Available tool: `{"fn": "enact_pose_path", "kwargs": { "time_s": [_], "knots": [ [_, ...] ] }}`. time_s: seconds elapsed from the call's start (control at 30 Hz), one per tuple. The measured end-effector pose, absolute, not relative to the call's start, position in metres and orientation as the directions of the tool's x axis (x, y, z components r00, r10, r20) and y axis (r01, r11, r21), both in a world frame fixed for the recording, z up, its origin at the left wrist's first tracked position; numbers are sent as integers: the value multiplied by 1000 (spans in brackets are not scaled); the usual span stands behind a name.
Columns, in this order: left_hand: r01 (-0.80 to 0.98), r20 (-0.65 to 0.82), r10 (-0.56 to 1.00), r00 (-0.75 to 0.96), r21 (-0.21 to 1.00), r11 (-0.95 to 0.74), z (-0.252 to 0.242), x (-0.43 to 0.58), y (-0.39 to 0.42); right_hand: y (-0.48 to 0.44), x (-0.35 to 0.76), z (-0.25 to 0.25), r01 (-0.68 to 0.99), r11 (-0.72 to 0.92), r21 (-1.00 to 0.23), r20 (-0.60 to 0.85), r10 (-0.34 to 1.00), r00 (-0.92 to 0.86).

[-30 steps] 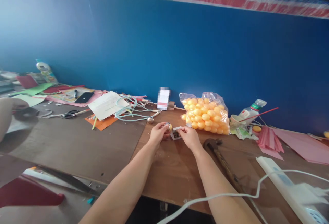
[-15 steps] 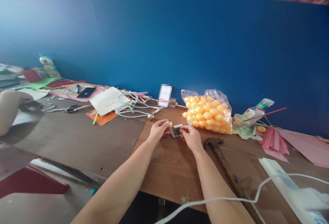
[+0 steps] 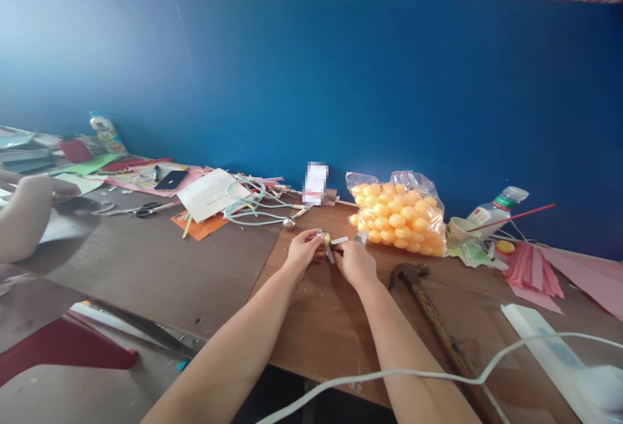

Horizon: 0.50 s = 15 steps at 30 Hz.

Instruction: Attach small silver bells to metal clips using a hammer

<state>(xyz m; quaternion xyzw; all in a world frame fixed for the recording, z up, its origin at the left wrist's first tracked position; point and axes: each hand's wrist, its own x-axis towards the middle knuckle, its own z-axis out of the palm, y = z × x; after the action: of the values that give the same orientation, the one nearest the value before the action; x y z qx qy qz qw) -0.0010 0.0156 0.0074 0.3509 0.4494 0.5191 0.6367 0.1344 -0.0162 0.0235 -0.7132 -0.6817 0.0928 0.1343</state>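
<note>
Near the middle of the table, my left hand [image 3: 305,250] is closed, its fingertips pinching a small round yellow-and-silver ball [image 3: 326,239]. Just to its right, my right hand [image 3: 355,263] reaches over a small white box [image 3: 339,240], fingers bent together at the opening. That hand covers most of the box and whatever its fingertips hold. A shiny silver ball [image 3: 289,223] lies on the table beyond my left hand.
A clear bag of orange balls [image 3: 399,219] stands behind my right hand. A hammer [image 3: 428,313] and white power strip [image 3: 540,333] lie to the right, a white cable [image 3: 413,374] crossing my right forearm. Scissors [image 3: 143,210] lie left, near another person's arm [image 3: 24,216].
My right hand has moved left over the small box, covering the metal bits that showed inside it. The left hand keeps its pinch on the ball. The view has shifted slightly.
</note>
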Motion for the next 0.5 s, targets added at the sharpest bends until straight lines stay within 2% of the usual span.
{"fn": "enact_pose_path", "kwargs": {
  "time_s": [0.23, 0.4, 0.5],
  "knots": [
    [-324, -213, 975, 64, 920, 222, 7, 0, 15, -16, 138, 17, 932, -79, -354, 33, 995, 97],
    [-340, -213, 974, 70, 913, 224, 4, 0, 16, -15, 138, 12, 918, -61, -391, 96, 990, 107],
    [-356, -211, 974, 76, 907, 224, 5, 0, 16, -15, 140, 11, 885, -70, -460, 159, 974, 159]
  ]
}}
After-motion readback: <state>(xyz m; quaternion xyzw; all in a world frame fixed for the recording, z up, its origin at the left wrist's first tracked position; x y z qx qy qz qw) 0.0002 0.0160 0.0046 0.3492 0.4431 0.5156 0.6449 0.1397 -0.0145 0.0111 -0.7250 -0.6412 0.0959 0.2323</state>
